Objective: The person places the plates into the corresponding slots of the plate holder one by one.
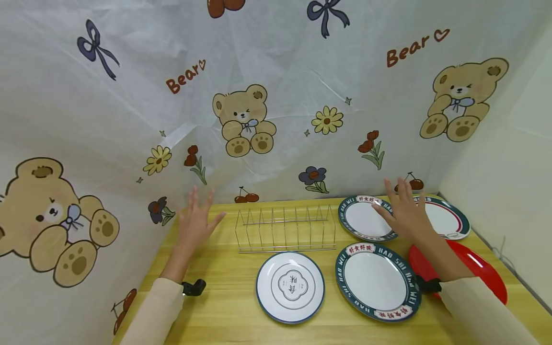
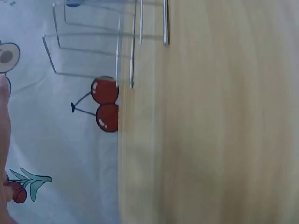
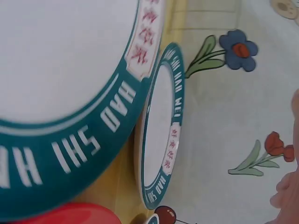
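A white round plate [image 1: 290, 287] is rimmed in blue, an oval plate [image 1: 376, 278] in green with white lettering.

Bear-print sheet [image 1: 289, 103] behind — yellowish wooden table [image 1: 228, 311] — white wall [image 1: 496, 191] right.

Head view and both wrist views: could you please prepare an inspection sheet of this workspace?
Surface: yellow wood-grain table, partly covered by plates.
Job's things: wire dish rack; blue-rimmed plate before it; rightward, front green-rimmed plate, rear green-rimmed plate, green-and-red-rimmed plate and red plate, partly hidden by the right arm.
Clutter: nothing seen.
Grips: left grip, bare hand, fingers spread, left of the rack; right grip, likewise, above the right-hand plates; both hold nothing.
Cables: thin pale strand, probably a cord, far right.
Surroundings: bear-printed backdrop; plain pale wall on the right.
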Motion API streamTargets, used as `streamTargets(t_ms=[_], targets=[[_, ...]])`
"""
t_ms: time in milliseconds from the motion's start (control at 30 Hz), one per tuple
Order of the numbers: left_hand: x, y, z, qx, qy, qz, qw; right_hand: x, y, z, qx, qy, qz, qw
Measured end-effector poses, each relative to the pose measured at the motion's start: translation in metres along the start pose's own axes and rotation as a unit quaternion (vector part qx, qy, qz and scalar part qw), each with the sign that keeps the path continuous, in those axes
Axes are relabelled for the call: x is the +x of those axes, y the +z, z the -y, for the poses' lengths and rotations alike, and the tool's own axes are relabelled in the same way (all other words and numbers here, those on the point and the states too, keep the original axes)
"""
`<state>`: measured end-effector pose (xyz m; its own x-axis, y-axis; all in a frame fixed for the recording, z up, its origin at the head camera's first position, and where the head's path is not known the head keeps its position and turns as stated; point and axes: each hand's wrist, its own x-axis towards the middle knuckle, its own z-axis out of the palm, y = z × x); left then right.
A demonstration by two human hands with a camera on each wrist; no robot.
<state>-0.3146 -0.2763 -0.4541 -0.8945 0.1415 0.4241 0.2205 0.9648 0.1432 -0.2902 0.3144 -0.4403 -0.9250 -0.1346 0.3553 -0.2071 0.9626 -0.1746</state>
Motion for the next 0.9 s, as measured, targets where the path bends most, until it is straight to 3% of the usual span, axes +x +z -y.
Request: streamTargets(t_ms=[100,167,300,433,533,600,700,900], targets=[[-0.017,0.003,-0.006,-0.104,-0.011,0.016,0.9943,-0.012,-0.006,0.002,0.050,0.001,-0.006,0.9987],[-0.028,0.008,-0.008,-0.186,-0.025,0.040,0.9814,-0.023,-0.012,0.003,0.093,0.005,-0.006,0.9956],[-0.045,0.021,-0.014,-0.332,-0.049,0.092,0.9374,-0.047,-0.024,0.002,0.174,0.045,0.005,0.9837],[-0.052,0.037,-0.018,-0.441,-0.043,0.115,0.8893,-0.065,-0.033,-0.008,0.235,0.103,0.006,0.9664],[-0.056,0.049,-0.020,-0.480,-0.036,0.127,0.8675,-0.078,-0.035,-0.025,0.268,0.133,0.003,0.9541],[-0.058,0.055,-0.020,-0.488,-0.033,0.138,0.8614,-0.087,-0.035,-0.040,0.290,0.144,0.002,0.9461],[-0.062,0.062,-0.021,-0.489,-0.030,0.149,0.8589,-0.103,-0.035,-0.062,0.300,0.165,0.001,0.9396],[-0.062,0.067,-0.023,-0.500,-0.027,0.146,0.8531,-0.124,-0.032,-0.096,0.267,0.240,0.005,0.9333]])
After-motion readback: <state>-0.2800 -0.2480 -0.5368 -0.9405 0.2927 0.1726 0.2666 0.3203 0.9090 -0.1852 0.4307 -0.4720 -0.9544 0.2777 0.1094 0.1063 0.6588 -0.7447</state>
